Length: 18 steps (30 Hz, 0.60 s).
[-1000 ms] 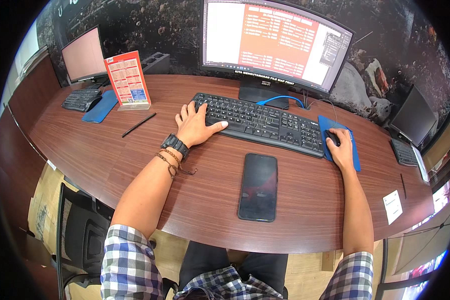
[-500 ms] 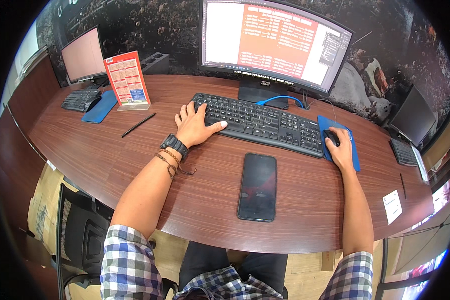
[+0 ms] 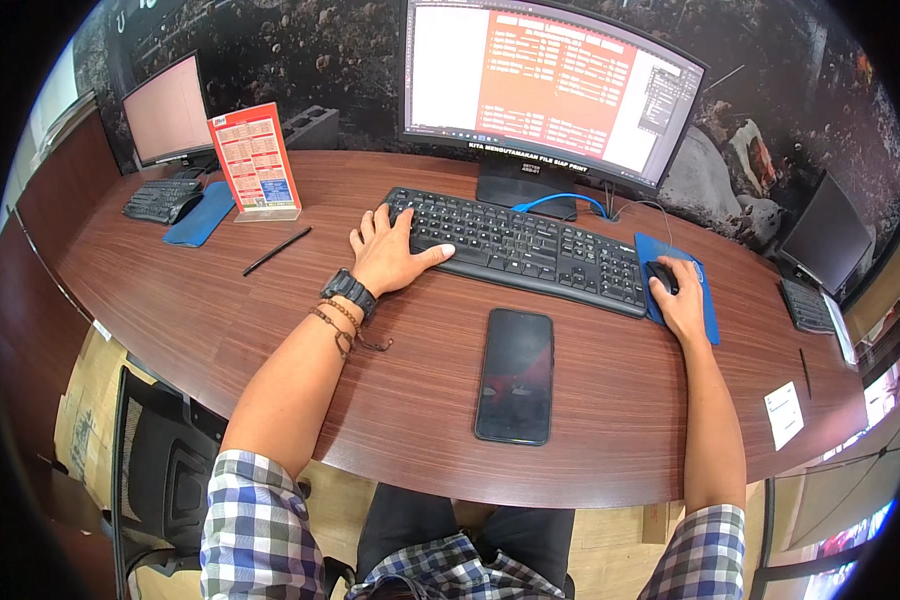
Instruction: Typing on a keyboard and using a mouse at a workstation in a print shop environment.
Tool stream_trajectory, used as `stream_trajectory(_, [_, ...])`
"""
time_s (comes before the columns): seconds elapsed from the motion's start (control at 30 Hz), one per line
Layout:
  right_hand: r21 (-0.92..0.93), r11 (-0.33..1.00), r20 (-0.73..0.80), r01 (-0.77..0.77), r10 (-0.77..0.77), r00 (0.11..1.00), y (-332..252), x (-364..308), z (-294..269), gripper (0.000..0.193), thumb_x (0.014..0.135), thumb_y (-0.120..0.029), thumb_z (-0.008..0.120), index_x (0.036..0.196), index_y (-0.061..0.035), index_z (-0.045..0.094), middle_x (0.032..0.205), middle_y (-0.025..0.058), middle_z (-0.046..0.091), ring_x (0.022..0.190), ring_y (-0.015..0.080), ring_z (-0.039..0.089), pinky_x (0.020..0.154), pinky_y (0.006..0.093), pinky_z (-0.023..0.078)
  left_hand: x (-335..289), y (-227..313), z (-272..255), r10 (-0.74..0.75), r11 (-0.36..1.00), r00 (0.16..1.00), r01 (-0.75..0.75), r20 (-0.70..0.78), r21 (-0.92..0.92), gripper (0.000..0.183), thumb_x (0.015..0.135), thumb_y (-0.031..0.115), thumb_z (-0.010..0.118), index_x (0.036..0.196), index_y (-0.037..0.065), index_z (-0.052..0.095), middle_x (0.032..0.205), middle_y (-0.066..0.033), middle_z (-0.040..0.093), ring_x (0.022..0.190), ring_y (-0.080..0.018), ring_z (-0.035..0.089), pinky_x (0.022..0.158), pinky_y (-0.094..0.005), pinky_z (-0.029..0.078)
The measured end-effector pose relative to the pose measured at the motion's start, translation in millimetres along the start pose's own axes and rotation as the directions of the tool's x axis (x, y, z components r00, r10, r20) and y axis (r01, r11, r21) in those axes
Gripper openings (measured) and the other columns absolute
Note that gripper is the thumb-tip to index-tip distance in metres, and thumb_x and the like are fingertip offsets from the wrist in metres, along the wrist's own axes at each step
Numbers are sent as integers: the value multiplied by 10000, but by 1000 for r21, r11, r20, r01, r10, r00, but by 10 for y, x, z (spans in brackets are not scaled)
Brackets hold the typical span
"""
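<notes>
My left hand (image 3: pixel 388 255) lies with fingers spread over the left end of a black keyboard (image 3: pixel 530 245), its thumb stretched along the near edge. On that wrist are a black watch and brown bead bracelets. My right hand (image 3: pixel 680 295) is curled over a black computer mouse (image 3: pixel 662 275), which rests on a blue mouse pad (image 3: pixel 709 310) at the keyboard's right end. Behind the keyboard stands a large monitor (image 3: pixel 550 80) showing a red page with white text. A black smartphone (image 3: pixel 515 375) lies face up between my forearms, its screen dark.
Left on the brown desk (image 3: pixel 410 400) are a black pen (image 3: pixel 277 251), a red-and-white card in a stand (image 3: pixel 254 165), a second keyboard (image 3: pixel 162 200) and monitor (image 3: pixel 166 110). To the right are another monitor (image 3: pixel 827 230) and a white paper slip (image 3: pixel 784 415). An office chair (image 3: pixel 165 470) stands lower left.
</notes>
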State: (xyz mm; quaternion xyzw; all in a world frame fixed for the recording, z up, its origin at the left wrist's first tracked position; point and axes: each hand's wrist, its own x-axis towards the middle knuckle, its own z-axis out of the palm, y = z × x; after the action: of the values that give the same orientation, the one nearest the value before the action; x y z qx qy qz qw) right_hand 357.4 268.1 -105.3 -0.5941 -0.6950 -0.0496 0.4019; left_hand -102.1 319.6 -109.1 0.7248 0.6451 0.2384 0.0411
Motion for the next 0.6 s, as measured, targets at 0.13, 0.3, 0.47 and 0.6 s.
stream_trajectory(0.13, [0, 1000, 7, -15, 15, 1000, -16, 4, 1, 382, 799, -168, 690, 1155, -32, 656, 1138, 174, 620, 1084, 346, 609, 951, 401, 473, 1, -15, 10, 2, 1000, 1000, -2, -6, -1, 1050, 778, 767, 618, 1453, -17, 431, 1516, -302, 285, 1433, -452, 189, 1137, -613, 116])
stream_trajectory(0.3, [-6, 1000, 5, -12, 12, 1000, -23, 4, -1, 379, 799, -163, 689, 1153, -30, 657, 1139, 170, 617, 1086, 344, 604, 953, 400, 471, 2, -14, 8, 1, 1000, 1000, -1, -8, -1, 1051, 779, 765, 620, 1455, -16, 428, 1513, -302, 287, 1433, -452, 189, 1136, -616, 116])
stream_trajectory(0.47, [-10, 1000, -2, 5, -5, 1000, -19, -3, 6, 361, 799, -157, 686, 1136, -28, 665, 1121, 168, 614, 1077, 337, 602, 953, 395, 466, -2, -7, -2, 0, 1000, 1000, 0, -2, -1, 1051, 780, 763, 621, 1458, -15, 422, 1513, -302, 286, 1435, -451, 185, 1138, -614, 114])
stream_trajectory(0.6, [-6, 1000, 2, -27, 27, 1000, -33, -10, 8, 329, 795, -151, 682, 1099, -25, 671, 1104, 167, 609, 1068, 336, 601, 947, 391, 465, -12, -8, -7, -3, 1000, 1000, 3, -5, 7, 1046, 783, 760, 620, 1457, -15, 424, 1513, -302, 287, 1434, -450, 187, 1138, -611, 115])
